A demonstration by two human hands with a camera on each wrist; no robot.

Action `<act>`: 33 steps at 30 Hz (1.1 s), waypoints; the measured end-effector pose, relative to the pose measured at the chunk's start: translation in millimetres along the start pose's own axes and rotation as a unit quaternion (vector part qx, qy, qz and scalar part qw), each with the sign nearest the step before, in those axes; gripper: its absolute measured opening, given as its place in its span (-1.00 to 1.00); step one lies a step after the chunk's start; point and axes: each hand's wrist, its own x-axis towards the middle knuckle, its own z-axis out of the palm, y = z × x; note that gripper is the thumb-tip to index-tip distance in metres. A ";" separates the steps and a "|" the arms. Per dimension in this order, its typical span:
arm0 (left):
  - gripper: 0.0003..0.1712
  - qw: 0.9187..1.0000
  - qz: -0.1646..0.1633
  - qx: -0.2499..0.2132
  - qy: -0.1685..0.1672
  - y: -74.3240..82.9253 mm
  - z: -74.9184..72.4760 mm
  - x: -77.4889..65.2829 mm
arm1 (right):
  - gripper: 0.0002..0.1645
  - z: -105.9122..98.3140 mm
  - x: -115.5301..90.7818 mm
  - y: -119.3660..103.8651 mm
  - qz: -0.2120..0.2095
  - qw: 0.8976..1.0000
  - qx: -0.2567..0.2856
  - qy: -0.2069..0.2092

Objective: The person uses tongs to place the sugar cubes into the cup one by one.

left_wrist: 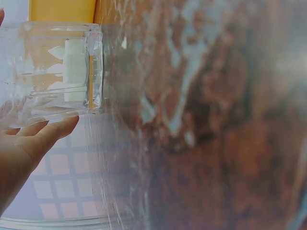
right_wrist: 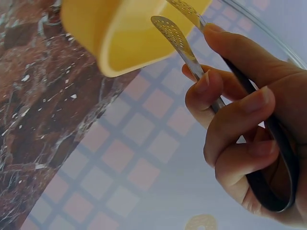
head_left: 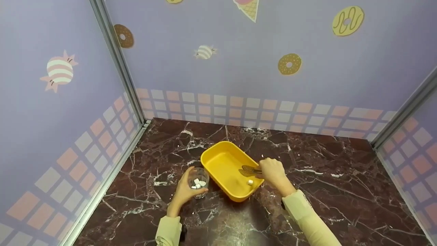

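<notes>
My left hand point(head_left: 183, 192) has thumb and fingers around a clear glass point(head_left: 203, 173) close to the dark marble tabletop. Several white cubes point(left_wrist: 75, 69) lie in the bottom of that glass. Just to its right stands a yellow plastic basin point(head_left: 222, 165) with a single white cube point(head_left: 250, 182) on its floor, toward the near end. From the basin's right side, my right hand point(head_left: 273, 172) grips metal tongs point(right_wrist: 175, 37) with perforated tips and a dark handle. The tips reach over the basin, spread apart with nothing between them, a little beyond the lone cube.
The marble tabletop point(head_left: 327, 191) extends around the basin and glass. Lilac panels point(head_left: 239, 75) with printed sweets and checks enclose the back and both sides. A metal rail point(head_left: 102, 191) runs along the left edge.
</notes>
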 end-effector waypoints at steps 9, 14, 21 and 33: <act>0.04 1.000 0.001 0.001 0.000 -13.3 1.4 1.5 | -0.61 10.8 -6.1 4.0 -0.006 0.999 -0.041 0.013; 0.06 1.000 -0.009 0.011 0.006 -34.6 4.4 5.4 | -0.59 15.0 -5.2 3.6 -0.012 0.998 -0.061 0.020; 0.09 1.000 -0.007 0.026 0.011 -39.7 5.0 5.4 | -0.64 18.1 -2.3 0.9 -0.010 0.997 -0.075 0.004; 0.08 0.999 -0.017 0.031 0.014 -24.5 3.3 3.5 | -0.63 21.0 0.5 -0.2 -0.007 0.997 -0.072 -0.005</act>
